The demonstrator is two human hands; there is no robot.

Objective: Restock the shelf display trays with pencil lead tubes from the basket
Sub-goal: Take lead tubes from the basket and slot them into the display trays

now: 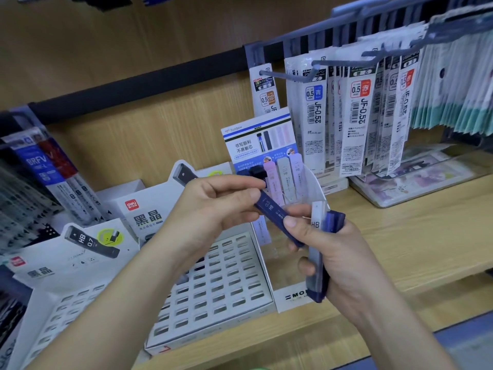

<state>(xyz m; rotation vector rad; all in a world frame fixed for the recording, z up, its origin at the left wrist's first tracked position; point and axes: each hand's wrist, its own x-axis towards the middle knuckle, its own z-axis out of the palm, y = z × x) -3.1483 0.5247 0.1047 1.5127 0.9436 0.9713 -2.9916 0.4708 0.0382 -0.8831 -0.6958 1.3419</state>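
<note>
One dark blue lead tube (270, 208) is pinched in the left hand (213, 206); the right hand (346, 257) grips a bundle of tubes (317, 265). Best to draw it clear of the right thumb, then stand it upright beside the pastel tubes (284, 177) in the MONO tray (293, 296).

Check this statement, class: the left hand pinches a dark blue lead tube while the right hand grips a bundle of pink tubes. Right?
Wrong colour: the head view shows the right hand gripping a bundle of blue tubes, not pink. The left hand does pinch a dark blue lead tube.
</note>
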